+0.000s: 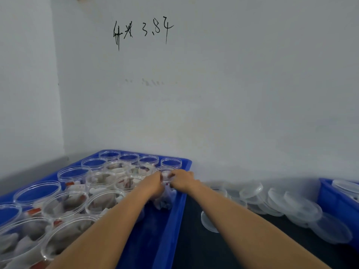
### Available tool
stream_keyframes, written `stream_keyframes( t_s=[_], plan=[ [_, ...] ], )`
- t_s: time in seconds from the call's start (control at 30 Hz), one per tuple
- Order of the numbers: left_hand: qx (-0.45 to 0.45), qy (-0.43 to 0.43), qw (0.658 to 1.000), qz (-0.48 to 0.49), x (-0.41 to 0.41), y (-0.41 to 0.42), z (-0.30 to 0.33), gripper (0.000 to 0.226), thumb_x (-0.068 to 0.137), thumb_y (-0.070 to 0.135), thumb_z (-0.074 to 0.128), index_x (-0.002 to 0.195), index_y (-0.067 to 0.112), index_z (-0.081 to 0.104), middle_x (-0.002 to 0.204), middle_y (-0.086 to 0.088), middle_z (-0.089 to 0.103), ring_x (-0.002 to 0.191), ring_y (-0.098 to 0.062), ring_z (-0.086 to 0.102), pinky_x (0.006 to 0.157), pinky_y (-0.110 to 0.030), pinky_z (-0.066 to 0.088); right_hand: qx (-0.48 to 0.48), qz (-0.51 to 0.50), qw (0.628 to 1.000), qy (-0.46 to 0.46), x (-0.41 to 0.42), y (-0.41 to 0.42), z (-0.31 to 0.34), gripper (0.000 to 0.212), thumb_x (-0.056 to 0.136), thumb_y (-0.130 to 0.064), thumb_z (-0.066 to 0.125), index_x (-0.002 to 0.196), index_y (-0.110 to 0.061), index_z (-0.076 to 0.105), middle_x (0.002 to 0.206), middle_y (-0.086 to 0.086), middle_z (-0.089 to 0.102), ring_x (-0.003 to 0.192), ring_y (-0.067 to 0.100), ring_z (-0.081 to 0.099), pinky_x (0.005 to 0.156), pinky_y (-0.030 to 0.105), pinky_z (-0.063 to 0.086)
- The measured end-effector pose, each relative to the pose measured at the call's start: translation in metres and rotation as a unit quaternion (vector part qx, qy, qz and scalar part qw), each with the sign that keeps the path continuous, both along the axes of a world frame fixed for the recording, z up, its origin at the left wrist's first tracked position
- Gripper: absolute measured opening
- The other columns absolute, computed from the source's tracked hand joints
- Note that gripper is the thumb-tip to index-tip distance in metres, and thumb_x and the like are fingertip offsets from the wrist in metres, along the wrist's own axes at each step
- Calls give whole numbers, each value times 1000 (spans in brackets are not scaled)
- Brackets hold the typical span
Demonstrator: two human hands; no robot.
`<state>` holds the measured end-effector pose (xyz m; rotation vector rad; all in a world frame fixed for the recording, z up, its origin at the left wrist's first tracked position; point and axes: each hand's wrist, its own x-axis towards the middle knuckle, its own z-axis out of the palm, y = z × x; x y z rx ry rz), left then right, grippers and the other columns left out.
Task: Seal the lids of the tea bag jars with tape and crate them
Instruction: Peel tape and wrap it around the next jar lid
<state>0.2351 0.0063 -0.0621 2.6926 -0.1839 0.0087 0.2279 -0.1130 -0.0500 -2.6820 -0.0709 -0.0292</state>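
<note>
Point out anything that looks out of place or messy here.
The loose clear lids lie in a jumbled, overlapping heap on the dark table by the wall, not stacked. The jars in the blue crate stand open, lidless. Both hands meet at one jar.

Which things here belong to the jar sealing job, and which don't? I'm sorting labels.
Job:
- held jar, gripped by left hand and right hand
- open jars
- blue crate
- loose lids

Lying about:
- wall writing
- second blue crate
</note>
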Motion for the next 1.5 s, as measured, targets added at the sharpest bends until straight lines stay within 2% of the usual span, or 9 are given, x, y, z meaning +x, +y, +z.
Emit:
stream_keyframes(
  t_s=[0.1, 0.2, 0.4, 0.67, 0.8, 1.07, 1.17, 1.3, 1.5],
  plan=[
    [-22, -47, 999, 5, -2, 2, -7, 19, 94, 19, 58, 111, 11, 54, 114, -12, 63, 104, -26, 61, 85, -33, 45, -88, -34, 995, -39, -1, 4, -7, 24, 90, -12, 51, 107, -24, 61, 124, 1, 57, 129, 28, 37, 111, 61, 17],
    [-46, -78, 996, 14, -9, 6, -6, 9, 94, 21, 61, 95, 15, 54, 107, -11, 66, 97, -24, 62, 79, -31, 43, -105, -32, 987, -116, -7, 5, -8, 13, 88, -11, 58, 88, -24, 63, 109, -1, 63, 113, 23, 52, 113, 56, 18],
    [-84, -161, 983, -2, -41, 1, 33, 13, 93, 25, 62, 96, 16, 53, 104, -7, 65, 87, -18, 57, 77, -31, 44, -11, 4, 979, -205, -36, -11, 24, 16, 89, -14, 58, 84, -29, 60, 111, 2, 63, 105, 24, 58, 93, 37, 39],
    [-228, -327, 914, -78, -113, -44, 107, 38, 87, 26, 70, 113, 25, 43, 113, 2, 54, 92, -20, 56, 66, -25, 37, 165, 15, 938, -305, -115, -68, 106, 13, 87, -14, 68, 84, -24, 61, 109, 4, 64, 99, 21, 62, 84, 35, 47],
    [-345, -227, 908, -66, -141, -92, 85, 90, 76, 24, 80, 139, 26, 16, 134, -8, 47, 101, -24, 55, 83, -32, 38, 217, 7, 940, -262, -161, -112, 103, 10, 85, -11, 70, 83, -18, 63, 105, 6, 64, 105, 19, 58, 84, 45, 54],
    [-432, -25, 901, -37, -178, -153, -39, 96, 68, 23, 86, 136, 21, 18, 119, 0, 48, 106, -17, 52, 91, -28, 45, 193, -12, 970, -145, -206, -161, 12, 22, 81, -8, 72, 71, -24, 61, 82, 0, 64, 70, 13, 55, 74, 42, 51],
    [-461, -18, 886, -44, -184, -154, -73, 92, 62, 22, 90, 129, 27, 27, 111, 4, 52, 97, -13, 55, 76, -24, 47, 204, -20, 969, -135, -210, -167, -20, 29, 80, -4, 73, 69, -28, 62, 80, -4, 67, 70, 12, 61, 79, 45, 52],
    [-479, -62, 872, -80, -181, -147, -96, 92, 59, 22, 92, 129, 29, 33, 117, 7, 56, 108, -12, 58, 92, -38, 52, 213, -8, 962, -170, -212, -168, -42, 35, 78, -5, 75, 68, -36, 62, 83, -17, 65, 79, 0, 65, 82, 33, 53],
    [-539, -107, 830, -93, -173, -141, -116, 88, 60, 13, 91, 128, 32, 40, 111, 22, 63, 104, 4, 60, 79, -11, 48, 343, 39, 924, -162, -197, -170, -50, 13, 94, -18, 59, 101, -29, 63, 102, -9, 66, 95, 10, 64, 82, 25, 52]
  ],
)
